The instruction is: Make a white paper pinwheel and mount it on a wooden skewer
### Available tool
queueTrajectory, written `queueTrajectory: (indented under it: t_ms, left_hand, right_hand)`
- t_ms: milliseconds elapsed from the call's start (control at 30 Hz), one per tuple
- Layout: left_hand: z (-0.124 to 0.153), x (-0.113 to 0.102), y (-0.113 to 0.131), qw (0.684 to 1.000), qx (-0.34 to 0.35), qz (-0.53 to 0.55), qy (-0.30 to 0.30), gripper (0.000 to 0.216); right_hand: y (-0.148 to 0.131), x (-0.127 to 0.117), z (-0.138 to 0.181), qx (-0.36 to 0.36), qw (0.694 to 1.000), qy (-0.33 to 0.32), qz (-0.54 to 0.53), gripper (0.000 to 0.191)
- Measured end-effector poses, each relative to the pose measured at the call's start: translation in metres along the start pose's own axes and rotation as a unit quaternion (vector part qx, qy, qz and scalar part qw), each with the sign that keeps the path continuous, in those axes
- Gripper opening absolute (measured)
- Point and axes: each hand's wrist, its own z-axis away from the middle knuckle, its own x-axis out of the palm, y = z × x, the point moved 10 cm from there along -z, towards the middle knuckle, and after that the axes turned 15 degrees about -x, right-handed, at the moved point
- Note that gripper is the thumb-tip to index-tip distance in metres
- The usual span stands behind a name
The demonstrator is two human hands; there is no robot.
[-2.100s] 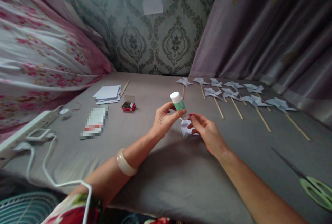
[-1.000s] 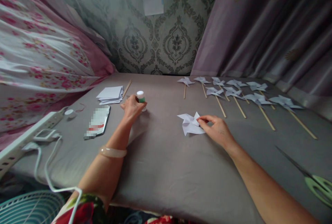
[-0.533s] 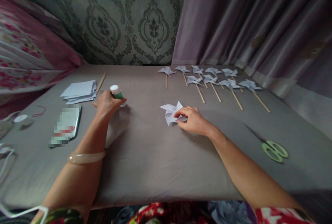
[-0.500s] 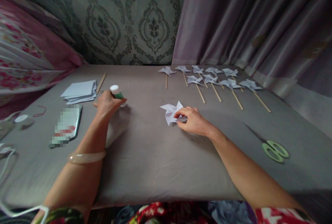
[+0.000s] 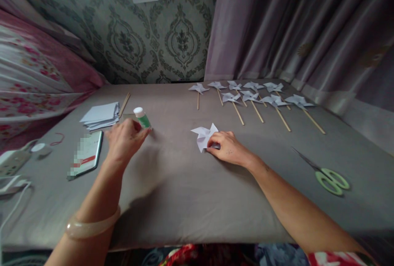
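My left hand [image 5: 124, 141] reaches out to the left of centre, its fingertips around the lower part of a small green glue bottle [image 5: 143, 120] with a white cap. The bottle leans slightly on the grey cloth-covered table [image 5: 184, 192]. A pale bangle sits on that wrist. My right hand [image 5: 226, 149] rests on the table at the centre, with its fingers pinching and pressing down one edge of a white folded paper pinwheel [image 5: 202, 135] that has no stick.
Several finished pinwheels on wooden sticks [image 5: 246, 97] lie in rows at the back right. Green scissors [image 5: 331, 180] lie at the right. At the left are a phone [image 5: 86, 155], a stack of white paper squares [image 5: 101, 115], spare sticks [image 5: 124, 104] and a power strip [image 5: 12, 161].
My left hand carried the glue bottle from the middle over to the left and lowered it to the table. My right hand laid the pinwheel flat. The view swung to the right.
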Motion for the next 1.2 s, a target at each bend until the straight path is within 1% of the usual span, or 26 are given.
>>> queueTrajectory:
  t_ms: [33,100,133,200,233,300,367,433,567,700,767,1067,1200]
  left_hand:
    - [0.011,0.004,0.015,0.998,0.050,0.031,-0.022,0.022]
    - [0.039,0.016,0.054,0.976,0.176,0.099,-0.079,0.017]
    - [0.057,0.021,0.075,0.957,0.242,0.122,-0.099,0.017]
    - [0.093,0.034,0.112,0.910,0.368,0.141,-0.132,0.019]
    - [0.108,0.041,0.124,0.889,0.410,0.143,-0.142,0.021]
    - [0.129,0.056,0.141,0.866,0.458,0.122,-0.159,0.023]
    - [0.138,0.068,0.147,0.859,0.476,0.094,-0.164,0.024]
    - [0.138,0.074,0.148,0.859,0.478,0.085,-0.162,0.025]
    - [0.132,0.074,0.142,0.858,0.475,0.121,-0.154,0.024]
    - [0.132,0.074,0.139,0.850,0.485,0.142,-0.150,0.025]
    - [0.132,0.073,0.139,0.851,0.484,0.143,-0.146,0.025]
    - [0.136,0.072,0.138,0.856,0.487,0.121,-0.121,0.028]
    - [0.137,0.071,0.138,0.861,0.486,0.108,-0.106,0.028]
  right_hand:
    - [0.000,0.000,0.000,0.001,1.000,-0.002,-0.004,0.004]
    - [-0.001,-0.001,-0.001,0.005,1.000,-0.008,-0.013,0.005]
    - [-0.002,-0.001,-0.001,0.006,1.000,-0.012,-0.019,0.006]
    - [-0.003,-0.002,-0.001,0.008,0.999,-0.022,-0.030,0.006]
    - [-0.004,-0.001,0.000,0.009,0.999,-0.027,-0.037,0.006]
    - [-0.004,-0.001,0.001,0.013,0.998,-0.038,-0.049,0.007]
    - [-0.004,0.000,0.003,0.018,0.997,-0.045,-0.061,0.009]
    - [-0.002,0.001,0.004,0.025,0.996,-0.045,-0.074,0.010]
    - [0.006,0.005,0.006,0.049,0.991,-0.041,-0.114,0.011]
    - [0.015,0.012,0.008,0.090,0.981,-0.034,-0.171,0.014]
    - [0.019,0.014,0.010,0.114,0.977,-0.028,-0.179,0.016]
    - [0.022,0.005,0.014,0.183,0.978,0.015,-0.095,0.017]
    - [0.022,0.004,0.016,0.205,0.977,0.019,-0.057,0.016]
